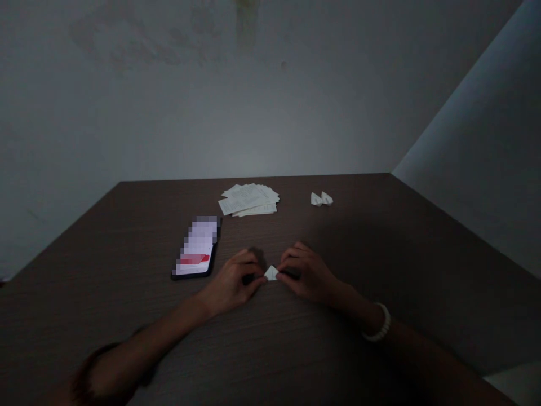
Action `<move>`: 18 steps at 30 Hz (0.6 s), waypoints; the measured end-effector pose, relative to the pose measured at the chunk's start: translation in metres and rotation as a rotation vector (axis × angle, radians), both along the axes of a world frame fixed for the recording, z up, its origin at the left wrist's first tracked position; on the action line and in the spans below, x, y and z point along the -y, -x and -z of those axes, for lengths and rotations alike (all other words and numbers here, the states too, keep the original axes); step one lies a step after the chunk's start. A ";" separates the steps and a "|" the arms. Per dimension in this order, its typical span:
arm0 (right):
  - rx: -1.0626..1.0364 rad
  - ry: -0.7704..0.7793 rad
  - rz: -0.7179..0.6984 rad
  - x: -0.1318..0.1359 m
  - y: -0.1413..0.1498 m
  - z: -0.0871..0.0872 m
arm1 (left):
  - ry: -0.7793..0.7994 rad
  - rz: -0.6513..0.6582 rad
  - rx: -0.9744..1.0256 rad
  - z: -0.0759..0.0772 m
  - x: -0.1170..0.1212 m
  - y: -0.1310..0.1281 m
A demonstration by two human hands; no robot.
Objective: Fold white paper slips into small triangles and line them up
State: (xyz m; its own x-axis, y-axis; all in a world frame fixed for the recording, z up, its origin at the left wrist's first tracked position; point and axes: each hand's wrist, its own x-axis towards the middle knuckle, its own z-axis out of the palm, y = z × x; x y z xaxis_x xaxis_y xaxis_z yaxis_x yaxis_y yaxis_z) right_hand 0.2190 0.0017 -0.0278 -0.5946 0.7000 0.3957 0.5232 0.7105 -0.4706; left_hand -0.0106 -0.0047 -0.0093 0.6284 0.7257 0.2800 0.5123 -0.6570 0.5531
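Note:
A small white piece of folded paper [271,274], triangular in outline with a crease down its middle, is between my two hands just above the dark table. My left hand [236,277] pinches its left corner between thumb and fingers. On the other side, my right hand [307,272] pinches the right corner in the same way. Both hands rest low, close to the tabletop. A pale bracelet circles my right wrist.
A smartphone [198,248] with a lit screen lies left of my left hand. Farther back is a fanned pile of printed paper slips [249,198]. Two small folded paper pieces [322,199] stand to its right. The brown table [127,237] meets a wall behind.

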 end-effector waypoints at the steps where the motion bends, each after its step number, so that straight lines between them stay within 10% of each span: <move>1: -0.009 0.003 0.004 0.000 0.000 0.000 | 0.017 -0.012 0.002 -0.001 0.000 0.000; 18: 0.232 -0.224 -0.159 0.002 -0.003 -0.010 | 0.039 -0.217 -0.113 -0.001 -0.002 -0.011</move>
